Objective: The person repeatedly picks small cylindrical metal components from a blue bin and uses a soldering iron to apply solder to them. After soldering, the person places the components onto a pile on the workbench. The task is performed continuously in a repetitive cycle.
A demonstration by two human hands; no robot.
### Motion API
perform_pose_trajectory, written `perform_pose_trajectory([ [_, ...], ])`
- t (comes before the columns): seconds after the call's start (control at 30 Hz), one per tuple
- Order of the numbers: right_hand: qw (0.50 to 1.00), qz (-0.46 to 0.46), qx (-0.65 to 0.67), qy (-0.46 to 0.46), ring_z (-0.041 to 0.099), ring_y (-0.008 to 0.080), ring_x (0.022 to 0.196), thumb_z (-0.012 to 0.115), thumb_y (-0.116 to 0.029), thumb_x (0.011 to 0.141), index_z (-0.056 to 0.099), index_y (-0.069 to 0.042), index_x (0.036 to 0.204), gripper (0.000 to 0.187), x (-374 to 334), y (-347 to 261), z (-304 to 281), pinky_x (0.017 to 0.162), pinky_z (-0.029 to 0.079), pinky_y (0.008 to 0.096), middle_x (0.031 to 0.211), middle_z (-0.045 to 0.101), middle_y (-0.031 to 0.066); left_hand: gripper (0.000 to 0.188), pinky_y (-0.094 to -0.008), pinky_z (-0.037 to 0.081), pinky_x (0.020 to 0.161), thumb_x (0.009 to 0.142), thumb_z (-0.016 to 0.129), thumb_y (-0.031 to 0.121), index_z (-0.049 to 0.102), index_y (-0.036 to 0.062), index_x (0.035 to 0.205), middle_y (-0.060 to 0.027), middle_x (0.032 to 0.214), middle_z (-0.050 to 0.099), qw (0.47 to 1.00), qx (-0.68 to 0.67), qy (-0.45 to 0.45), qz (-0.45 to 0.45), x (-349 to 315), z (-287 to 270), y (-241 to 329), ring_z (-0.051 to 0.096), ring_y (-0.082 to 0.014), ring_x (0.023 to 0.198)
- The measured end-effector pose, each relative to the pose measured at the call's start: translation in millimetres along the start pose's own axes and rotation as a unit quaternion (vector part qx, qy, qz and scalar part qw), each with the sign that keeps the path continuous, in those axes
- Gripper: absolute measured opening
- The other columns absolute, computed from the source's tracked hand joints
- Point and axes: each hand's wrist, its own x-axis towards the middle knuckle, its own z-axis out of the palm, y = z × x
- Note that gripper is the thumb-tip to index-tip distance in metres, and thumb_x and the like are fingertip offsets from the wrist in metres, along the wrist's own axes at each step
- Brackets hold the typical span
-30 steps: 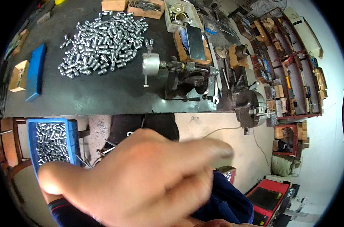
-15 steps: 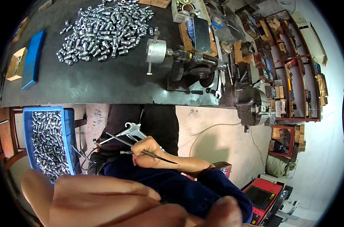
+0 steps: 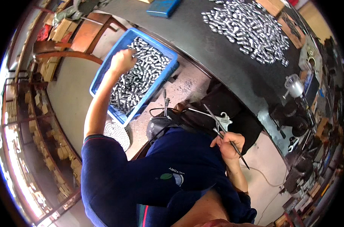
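Note:
My left hand (image 3: 122, 61) is over the blue plastic bin (image 3: 167, 51), at its pile of small metal fittings (image 3: 143, 77). Its fingers are curled together, and whatever they may hold is hidden. In front of my body, my right hand (image 3: 232, 145) grips a thin dark rod (image 3: 238, 153) that tapers to a point, slanting through the fist. A short metal piece (image 3: 218, 132) also sticks out by these fingers; I cannot tell what it is. Just beyond that hand, over my lap, lies a silver air blow gun (image 3: 224, 120).
The dark workbench (image 3: 202, 45) carries a large heap of fittings (image 3: 247, 30), a blue case (image 3: 162, 7) and a small geared machine with a metal cup (image 3: 294, 86). A wooden chair (image 3: 89, 34) stands beyond the bin, and a perforated round stool (image 3: 117, 134) sits nearer.
My left hand has gone from close in front of the camera out to the bin. The view has swung to the left. My right hand still grips the dark rod.

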Motion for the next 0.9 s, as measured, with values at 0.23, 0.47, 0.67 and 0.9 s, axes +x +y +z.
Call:
perform_pose_trajectory([
  [0.23, 0.999, 0.002, 0.045, -0.012, 0.041, 0.0120, 0.044, 0.042, 0.012, 0.073, 0.035, -0.005, 0.053, 0.027, 3, 2, 2, 0.045, 0.049, 0.0329, 0.049, 0.041, 0.0052, 0.029, -0.0400, 0.050, 0.081, 0.071, 0.060, 0.025, 0.068, 0.0116, 0.095, -0.0184, 0.092, 0.065, 0.981, -0.134, -0.074, -0.115, -32, 118, -57, 0.063, -0.0328, 0.089],
  [0.47, 0.997, 0.028, 0.075, -0.006, 0.040, 0.0119, 0.046, 0.067, -0.024, 0.079, 0.035, -0.005, 0.053, 0.045, 2, -1, -1, 0.049, 0.049, 0.0335, 0.051, 0.041, 0.0047, 0.030, -0.0414, 0.050, 0.078, 0.075, 0.061, 0.035, 0.068, 0.0128, 0.094, -0.0174, 0.089, 0.066, 0.983, -0.104, 0.015, -0.148, -37, 115, -66, 0.063, -0.0323, 0.086],
  [0.67, 0.996, 0.013, 0.077, -0.036, 0.041, 0.0128, 0.045, 0.051, -0.002, 0.081, 0.036, -0.006, 0.052, 0.032, 8, 5, -4, 0.047, 0.049, 0.0346, 0.050, 0.042, 0.0055, 0.028, -0.0424, 0.051, 0.072, 0.075, 0.061, 0.037, 0.069, 0.0137, 0.089, -0.0159, 0.082, 0.066, 0.962, -0.101, 0.003, -0.252, -59, 74, -107, 0.064, -0.0323, 0.080],
  [0.9, 0.995, 0.027, 0.091, -0.042, 0.040, 0.0117, 0.047, 0.073, -0.039, 0.076, 0.035, -0.006, 0.053, 0.055, 10, 2, -2, 0.049, 0.049, 0.0324, 0.051, 0.040, 0.0034, 0.038, -0.0440, 0.051, 0.073, 0.076, 0.062, 0.040, 0.063, 0.0031, 0.086, -0.0187, 0.086, 0.065, 0.973, 0.016, -0.034, -0.226, -71, 111, -77, 0.064, -0.0341, 0.082],
])
